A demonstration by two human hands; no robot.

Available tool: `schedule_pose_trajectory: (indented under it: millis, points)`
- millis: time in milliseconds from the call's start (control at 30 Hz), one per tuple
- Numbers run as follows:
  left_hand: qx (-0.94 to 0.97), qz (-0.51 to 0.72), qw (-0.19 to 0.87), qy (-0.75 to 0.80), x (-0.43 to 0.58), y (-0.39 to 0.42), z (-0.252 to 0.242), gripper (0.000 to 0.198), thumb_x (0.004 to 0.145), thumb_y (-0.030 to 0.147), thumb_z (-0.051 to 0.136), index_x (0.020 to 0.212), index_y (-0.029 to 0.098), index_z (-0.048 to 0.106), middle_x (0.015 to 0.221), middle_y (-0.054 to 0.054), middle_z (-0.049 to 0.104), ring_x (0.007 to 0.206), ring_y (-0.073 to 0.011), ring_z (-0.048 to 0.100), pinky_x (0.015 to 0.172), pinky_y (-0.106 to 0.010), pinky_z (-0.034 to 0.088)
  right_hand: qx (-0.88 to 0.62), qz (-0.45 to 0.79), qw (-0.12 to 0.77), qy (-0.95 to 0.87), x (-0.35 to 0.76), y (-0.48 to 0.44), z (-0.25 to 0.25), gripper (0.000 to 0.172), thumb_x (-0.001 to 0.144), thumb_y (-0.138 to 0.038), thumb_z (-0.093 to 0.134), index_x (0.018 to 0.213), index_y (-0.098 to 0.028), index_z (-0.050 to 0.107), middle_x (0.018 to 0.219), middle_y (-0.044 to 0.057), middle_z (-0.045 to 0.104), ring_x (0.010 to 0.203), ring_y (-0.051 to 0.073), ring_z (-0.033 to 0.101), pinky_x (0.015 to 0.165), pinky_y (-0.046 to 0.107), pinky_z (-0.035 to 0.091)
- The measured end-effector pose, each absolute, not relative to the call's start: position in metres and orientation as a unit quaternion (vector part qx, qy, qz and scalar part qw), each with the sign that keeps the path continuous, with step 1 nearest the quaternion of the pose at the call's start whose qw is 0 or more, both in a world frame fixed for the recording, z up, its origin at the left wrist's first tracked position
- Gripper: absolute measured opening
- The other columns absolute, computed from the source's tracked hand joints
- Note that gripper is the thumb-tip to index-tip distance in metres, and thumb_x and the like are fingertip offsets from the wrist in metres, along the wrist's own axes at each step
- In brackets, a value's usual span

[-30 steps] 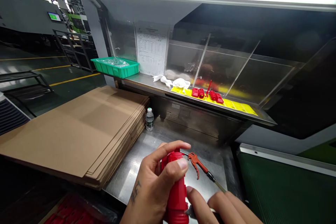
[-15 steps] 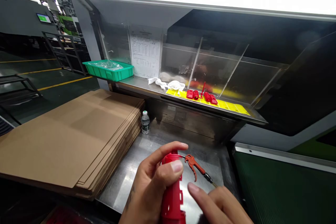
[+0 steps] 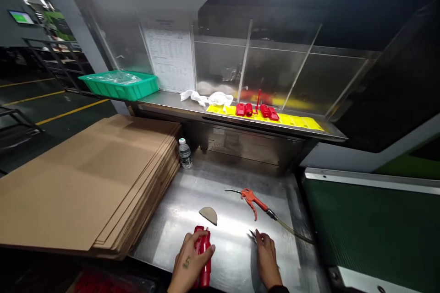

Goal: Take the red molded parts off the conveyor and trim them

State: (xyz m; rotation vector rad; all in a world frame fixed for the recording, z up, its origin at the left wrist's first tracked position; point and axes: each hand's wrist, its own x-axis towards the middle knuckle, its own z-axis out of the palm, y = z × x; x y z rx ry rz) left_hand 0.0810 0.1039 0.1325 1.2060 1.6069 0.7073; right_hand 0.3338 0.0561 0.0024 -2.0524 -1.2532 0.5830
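My left hand (image 3: 190, 258) is closed around a red plastic part (image 3: 205, 274), a long moulded piece, low over the front of the metal table. To the right, my right hand (image 3: 267, 256) has its fingers pinched on a slim dark pointed tool (image 3: 252, 234), whose tip points up and left; most of it is hidden by the fingers. A half-round grey-tan piece (image 3: 209, 215) lies flat just beyond the red part. Behind my right hand rests an orange air blow gun (image 3: 252, 199) with its hose running right.
Stacked cardboard sheets (image 3: 85, 178) fill the left side, with a water bottle (image 3: 185, 153) beside them. On the back shelf are a green tray (image 3: 127, 89), white cloths (image 3: 220, 99) and red parts (image 3: 264, 111) on a yellow strip. A green conveyor belt (image 3: 371, 224) lies right.
My left hand has lowered the red part from close to the camera towards the table. My right hand has moved away from it to the dark tool. The view has tilted down.
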Motion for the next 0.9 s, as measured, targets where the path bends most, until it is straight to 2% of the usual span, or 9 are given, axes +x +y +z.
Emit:
schedule_pose_trajectory:
  millis: [100, 200, 267, 367, 467, 567, 667, 800, 900]
  points:
    - [0.48, 0.294, 0.468, 0.681, 0.075, 0.089, 0.113, 0.057, 0.063, 0.052, 0.073, 0.108, 0.016, 0.068, 0.097, -0.009, 0.061, 0.09, -0.0357, 0.065, 0.083, -0.046, 0.05, -0.753, 0.293, 0.383, -0.447, 0.296, 0.056, 0.006, 0.059, 0.086, -0.043, 0.046, 0.137, -0.014, 0.052, 0.145, 0.021, 0.042, 0.139, 0.041, 0.036, 0.118, 0.056, 0.028]
    - [0.457, 0.33, 0.444, 0.696, 0.071, 0.084, 0.12, 0.067, 0.067, 0.052, 0.072, 0.124, 0.019, 0.06, 0.113, -0.011, 0.058, 0.105, -0.0384, 0.062, 0.09, -0.047, 0.048, -0.665, 0.438, 0.425, -0.431, 0.236, 0.049, 0.02, 0.074, 0.085, -0.07, 0.046, 0.137, -0.018, 0.049, 0.125, 0.018, 0.059, 0.103, 0.031, 0.065, 0.087, 0.047, 0.056]
    - [0.436, 0.365, 0.43, 0.701, 0.068, 0.085, 0.131, 0.084, 0.067, 0.055, 0.074, 0.137, 0.018, 0.048, 0.127, -0.015, 0.053, 0.117, -0.0399, 0.058, 0.098, -0.048, 0.047, -0.592, 0.525, 0.445, -0.419, 0.2, 0.046, 0.03, 0.084, 0.076, -0.082, 0.051, 0.133, -0.019, 0.052, 0.101, 0.011, 0.067, 0.079, 0.024, 0.067, 0.065, 0.038, 0.057]
    - [0.319, 0.464, 0.503, 0.655, 0.055, 0.085, 0.149, 0.099, 0.073, 0.059, 0.072, 0.153, 0.027, 0.023, 0.146, -0.016, 0.044, 0.122, -0.0361, 0.06, 0.098, -0.044, 0.051, -0.487, 0.616, 0.5, -0.366, 0.17, 0.047, 0.051, 0.08, 0.071, -0.073, 0.069, 0.131, -0.022, 0.056, 0.096, 0.007, 0.066, 0.079, 0.021, 0.066, 0.066, 0.034, 0.055]
    - [0.107, 0.515, 0.703, 0.478, 0.039, 0.081, 0.166, 0.083, 0.083, 0.061, 0.064, 0.152, 0.027, 0.031, 0.137, -0.014, 0.061, 0.118, -0.0334, 0.064, 0.094, -0.043, 0.055, -0.414, 0.666, 0.5, -0.367, 0.165, 0.058, 0.076, 0.072, 0.075, -0.064, 0.071, 0.133, -0.024, 0.056, 0.103, 0.007, 0.068, 0.09, 0.023, 0.067, 0.076, 0.035, 0.055]
    - [0.018, 0.545, 0.756, 0.362, 0.028, 0.076, 0.176, 0.065, 0.092, 0.055, 0.056, 0.143, 0.017, 0.047, 0.118, -0.014, 0.072, 0.114, -0.0317, 0.067, 0.097, -0.043, 0.053, -0.488, 0.566, 0.415, -0.518, 0.173, 0.081, 0.09, 0.059, 0.086, -0.068, 0.052, 0.127, -0.026, 0.06, 0.117, 0.008, 0.064, 0.1, 0.022, 0.065, 0.084, 0.033, 0.055]
    - [0.012, 0.6, 0.724, 0.341, 0.02, 0.072, 0.185, 0.051, 0.096, 0.049, 0.053, 0.137, 0.019, 0.052, 0.111, -0.011, 0.075, 0.107, -0.0282, 0.07, 0.093, -0.041, 0.054, -0.603, 0.418, 0.317, -0.601, 0.183, 0.122, 0.075, 0.048, 0.098, -0.054, 0.033, 0.12, -0.02, 0.059, 0.124, 0.012, 0.056, 0.105, 0.023, 0.06, 0.092, 0.036, 0.051]
    - [0.063, 0.613, 0.712, 0.336, 0.01, 0.067, 0.197, 0.059, 0.095, 0.059, 0.046, 0.134, 0.015, 0.054, 0.105, -0.014, 0.074, 0.092, -0.03, 0.073, 0.08, -0.042, 0.057, -0.684, 0.333, 0.183, -0.623, 0.18, 0.175, 0.029, 0.032, 0.088, -0.026, 0.057, 0.117, -0.013, 0.056, 0.12, 0.014, 0.053, 0.117, 0.031, 0.051, 0.101, 0.052, 0.043]
    - [0.106, 0.621, 0.692, 0.352, 0.002, 0.065, 0.2, 0.064, 0.093, 0.063, 0.044, 0.134, 0.015, 0.054, 0.1, -0.015, 0.074, 0.082, -0.0291, 0.073, 0.071, -0.04, 0.056, -0.694, 0.297, 0.122, -0.644, 0.177, 0.193, 0.01, 0.022, 0.085, -0.021, 0.064, 0.105, -0.016, 0.058, 0.114, 0.008, 0.058, 0.113, 0.027, 0.054, 0.094, 0.048, 0.047]
